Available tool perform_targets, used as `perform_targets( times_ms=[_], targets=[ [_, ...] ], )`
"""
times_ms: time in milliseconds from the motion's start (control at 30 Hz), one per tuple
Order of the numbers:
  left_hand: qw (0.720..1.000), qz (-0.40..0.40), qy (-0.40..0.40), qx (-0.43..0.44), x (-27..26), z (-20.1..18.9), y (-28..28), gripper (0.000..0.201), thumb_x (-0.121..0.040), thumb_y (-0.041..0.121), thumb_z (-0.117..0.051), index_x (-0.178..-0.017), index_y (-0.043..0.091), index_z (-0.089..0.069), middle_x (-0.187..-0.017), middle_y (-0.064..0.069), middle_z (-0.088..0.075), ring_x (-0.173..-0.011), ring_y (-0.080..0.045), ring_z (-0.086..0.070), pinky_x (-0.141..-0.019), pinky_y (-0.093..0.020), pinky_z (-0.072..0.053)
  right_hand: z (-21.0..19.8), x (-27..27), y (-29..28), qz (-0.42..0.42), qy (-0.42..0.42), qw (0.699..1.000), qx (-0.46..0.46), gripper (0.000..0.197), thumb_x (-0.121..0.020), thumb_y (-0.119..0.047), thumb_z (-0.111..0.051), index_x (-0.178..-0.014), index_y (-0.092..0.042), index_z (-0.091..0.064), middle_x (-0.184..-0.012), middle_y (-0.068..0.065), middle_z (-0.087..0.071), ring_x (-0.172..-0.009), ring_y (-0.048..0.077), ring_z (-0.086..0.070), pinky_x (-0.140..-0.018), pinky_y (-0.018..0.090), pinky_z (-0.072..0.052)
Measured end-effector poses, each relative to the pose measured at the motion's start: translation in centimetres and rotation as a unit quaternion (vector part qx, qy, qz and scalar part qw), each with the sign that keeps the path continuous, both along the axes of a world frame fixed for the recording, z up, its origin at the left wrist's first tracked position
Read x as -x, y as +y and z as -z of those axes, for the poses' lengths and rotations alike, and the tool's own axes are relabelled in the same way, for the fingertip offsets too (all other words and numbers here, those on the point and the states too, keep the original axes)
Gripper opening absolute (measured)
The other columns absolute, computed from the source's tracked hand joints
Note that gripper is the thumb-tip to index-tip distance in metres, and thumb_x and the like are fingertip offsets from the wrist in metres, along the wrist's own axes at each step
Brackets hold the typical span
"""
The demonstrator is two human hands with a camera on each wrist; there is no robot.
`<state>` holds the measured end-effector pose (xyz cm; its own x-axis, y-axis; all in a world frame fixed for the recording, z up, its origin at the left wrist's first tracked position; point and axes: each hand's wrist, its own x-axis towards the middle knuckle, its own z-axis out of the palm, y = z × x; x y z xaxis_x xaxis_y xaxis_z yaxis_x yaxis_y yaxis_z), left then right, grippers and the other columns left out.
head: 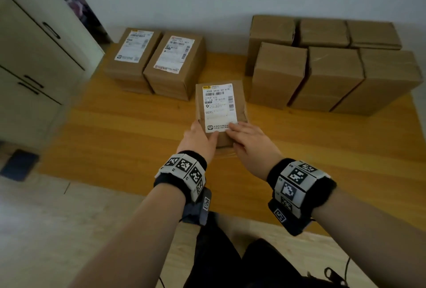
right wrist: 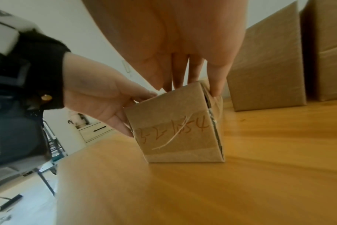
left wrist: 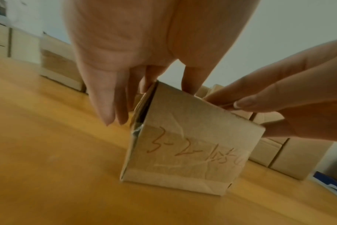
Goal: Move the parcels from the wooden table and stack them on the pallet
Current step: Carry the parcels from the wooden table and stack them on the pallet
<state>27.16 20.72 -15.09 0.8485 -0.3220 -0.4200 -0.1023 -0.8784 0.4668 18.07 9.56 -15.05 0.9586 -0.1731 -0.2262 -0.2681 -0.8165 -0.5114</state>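
Observation:
A small cardboard parcel [head: 219,108] with a white shipping label on top rests on the wooden surface [head: 115,138], near its middle. Its near end carries red handwriting [left wrist: 183,144] [right wrist: 173,134]. My left hand [head: 198,138] holds the near left corner, thumb on top and fingers [left wrist: 113,106] down the left side. My right hand [head: 249,142] holds the near right corner, with fingers on the top edge and one digit [right wrist: 215,85] against the right side. From each wrist view the other hand shows too: right hand [left wrist: 289,94], left hand [right wrist: 98,97].
Two stacks of labelled boxes [head: 136,54] [head: 177,61] stand at the back left of the surface. Several plain cardboard boxes [head: 334,73] are packed in rows at the back right. A pale cabinet [head: 30,57] stands to the left, on light floor.

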Motion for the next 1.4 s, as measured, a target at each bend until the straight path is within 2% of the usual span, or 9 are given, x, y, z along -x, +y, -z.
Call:
perform_targets(
  times_ms=[200,367,500,667,833,967,1133,1267,1400],
  targets=[
    [0.999,-0.027,0.021,0.026,8.3,0.3,0.6,0.057,-0.095,0.04,-0.045,-0.14,0.009,-0.028,-0.126,-0.012,-0.056,-0.106,-0.026,-0.058,-0.068,-0.027,-0.042,1.0,7.7,-0.9,0.113,-0.071,0.988,-0.076,0.051,-0.093,-0.02,-0.05,-0.143,-0.018,-0.037,-0.15,0.001,-0.034,-0.14,0.018,-0.026,-0.11,0.027,-0.018],
    [0.999,-0.018,0.039,0.028,13.5,0.3,0.3,0.058,-0.093,0.041,-0.048,-0.138,0.008,-0.031,-0.131,-0.012,-0.052,-0.111,-0.027,-0.055,-0.073,-0.027,-0.042,1.7,12.2,-1.5,0.206,0.0,0.968,-0.142,0.052,-0.091,-0.028,-0.056,-0.138,-0.013,-0.039,-0.128,0.009,-0.052,-0.117,0.026,-0.05,-0.095,0.037,-0.046],
    [0.998,0.014,0.049,0.039,16.2,-0.1,0.3,0.056,-0.091,0.043,-0.051,-0.133,0.008,-0.037,-0.128,-0.011,-0.054,-0.11,-0.027,-0.056,-0.075,-0.028,-0.042,0.7,16.0,-1.6,0.22,0.002,0.964,-0.146,0.052,-0.091,-0.033,-0.056,-0.137,-0.013,-0.044,-0.128,0.006,-0.057,-0.113,0.022,-0.055,-0.094,0.037,-0.048],
    [0.992,0.082,0.013,0.095,18.4,-2.6,-0.4,0.056,-0.088,0.047,-0.054,-0.131,0.014,-0.041,-0.126,-0.007,-0.056,-0.107,-0.026,-0.057,-0.077,-0.027,-0.043,-2.6,20.6,-1.7,0.296,-0.087,0.936,-0.168,0.064,-0.086,-0.033,-0.065,-0.142,-0.016,-0.038,-0.137,0.001,-0.048,-0.122,0.017,-0.049,-0.093,0.025,-0.043],
    [0.97,0.16,-0.01,0.185,21.4,-6.6,-2.8,0.05,-0.091,0.045,-0.051,-0.134,0.021,-0.041,-0.13,0.0,-0.055,-0.111,-0.02,-0.055,-0.082,-0.025,-0.042,-5.9,24.6,-2.5,0.359,-0.216,0.889,-0.188,0.063,-0.086,-0.026,-0.066,-0.142,-0.02,-0.037,-0.123,-0.01,-0.051,-0.106,0.003,-0.049,-0.071,0.001,-0.039],
    [0.948,0.205,-0.052,0.24,24.2,-10.2,-5.5,0.051,-0.091,0.043,-0.052,-0.137,0.024,-0.039,-0.134,0.004,-0.052,-0.118,-0.019,-0.051,-0.087,-0.025,-0.04,-9.1,27.7,-4.6,0.388,-0.292,0.855,-0.184,0.06,-0.086,-0.024,-0.066,-0.14,-0.022,-0.038,-0.109,-0.019,-0.051,-0.1,0.001,-0.052,-0.084,0.014,-0.048],
    [0.919,0.255,-0.107,0.281,27.9,-14.3,-10.4,0.059,-0.091,0.043,-0.051,-0.143,0.022,-0.032,-0.139,0.002,-0.047,-0.121,-0.019,-0.05,-0.094,-0.026,-0.04,-12.9,31.9,-9.1,0.397,-0.361,0.822,-0.19,0.06,-0.087,-0.025,-0.065,-0.141,-0.023,-0.037,-0.124,-0.007,-0.055,-0.109,0.008,-0.055,-0.089,0.031,-0.051],
    [0.892,0.271,-0.135,0.337,32.3,-17.2,-15.5,0.054,-0.092,0.04,-0.051,-0.141,0.024,-0.035,-0.138,0.004,-0.048,-0.122,-0.017,-0.049,-0.092,-0.024,-0.038,-15.7,36.4,-14.3,0.387,-0.402,0.81,-0.18,0.062,-0.087,-0.027,-0.065,-0.141,-0.028,-0.036,-0.122,-0.01,-0.057,-0.103,0.005,-0.057,-0.078,0.023,-0.048],
    [0.871,0.291,-0.14,0.37,37.9,-19.6,-21.0,0.049,-0.093,0.036,-0.051,-0.139,0.024,-0.037,-0.136,0.006,-0.049,-0.12,-0.014,-0.051,-0.088,-0.018,-0.037,-18.4,41.9,-20.0,0.385,-0.426,0.801,-0.167,0.062,-0.086,-0.025,-0.066,-0.141,-0.022,-0.038,-0.122,-0.014,-0.055,-0.107,-0.001,-0.054,-0.094,0.021,-0.048]
  ],
)
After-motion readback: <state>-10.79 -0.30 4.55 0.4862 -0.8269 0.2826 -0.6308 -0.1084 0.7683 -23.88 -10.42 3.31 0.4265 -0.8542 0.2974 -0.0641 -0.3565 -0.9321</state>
